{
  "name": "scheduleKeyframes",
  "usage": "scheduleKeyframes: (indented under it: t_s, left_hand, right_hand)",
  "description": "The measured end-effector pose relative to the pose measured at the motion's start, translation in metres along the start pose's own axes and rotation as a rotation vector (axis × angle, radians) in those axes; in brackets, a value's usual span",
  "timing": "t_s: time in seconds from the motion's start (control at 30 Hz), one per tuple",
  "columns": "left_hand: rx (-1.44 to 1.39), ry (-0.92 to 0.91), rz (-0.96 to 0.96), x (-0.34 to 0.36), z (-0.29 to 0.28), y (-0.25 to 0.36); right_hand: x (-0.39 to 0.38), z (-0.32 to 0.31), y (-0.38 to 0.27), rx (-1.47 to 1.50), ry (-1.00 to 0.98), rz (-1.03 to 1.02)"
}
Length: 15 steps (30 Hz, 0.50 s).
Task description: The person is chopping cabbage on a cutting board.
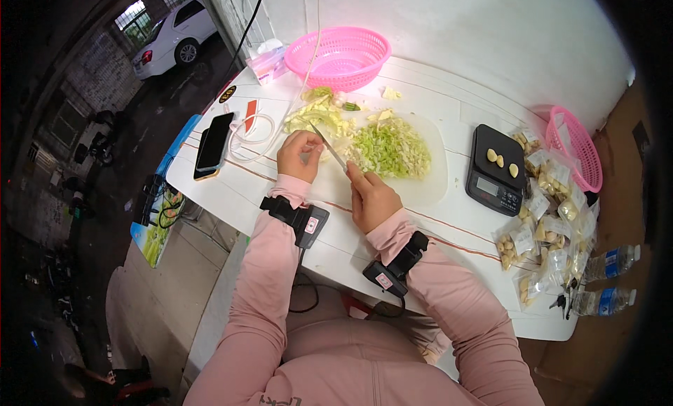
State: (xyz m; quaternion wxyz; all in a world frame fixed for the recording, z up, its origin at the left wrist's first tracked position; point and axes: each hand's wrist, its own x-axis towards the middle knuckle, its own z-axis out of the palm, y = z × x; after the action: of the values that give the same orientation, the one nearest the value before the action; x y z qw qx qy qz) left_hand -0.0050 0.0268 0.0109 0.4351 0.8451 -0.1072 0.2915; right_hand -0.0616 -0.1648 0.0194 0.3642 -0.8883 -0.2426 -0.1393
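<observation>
My right hand (373, 199) is wrapped round the handle of a kitchen knife (329, 145), its blade slanting up and left. Close to the blade's tip is my left hand (300, 156), fingers curled in; whatever they may hold is too small to make out. Both hands are over the near left part of a whitish cutting board (436, 178). Finely chopped pale green cabbage (392, 148) is heaped on the board's right side. Larger cabbage leaves (317, 116) lie beyond my left hand, with a small green stem piece (350, 106) beside them.
Right of the board, a black kitchen scale (495, 169) bears 3 garlic cloves. Beyond it are several bags of garlic (554, 231), a pink basket (576, 150) and two water bottles (608, 263). A large pink basket (338, 59), tissue pack (268, 62), phone (214, 143) and white cable (261, 141) are leftward.
</observation>
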Motion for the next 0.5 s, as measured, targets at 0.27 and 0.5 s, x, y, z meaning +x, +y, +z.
scheduleKeyframes:
  t_s: [0.27,0.5]
  left_hand:
    - [-0.026,0.051,-0.008,0.001,0.002,0.004]
    - [0.003,0.077,-0.006,0.001,0.001,0.007]
  right_hand:
    - [0.005,-0.004,-0.002,-0.042,-0.089,0.027]
    - [0.009,-0.005,-0.012,-0.143,-0.287,0.109]
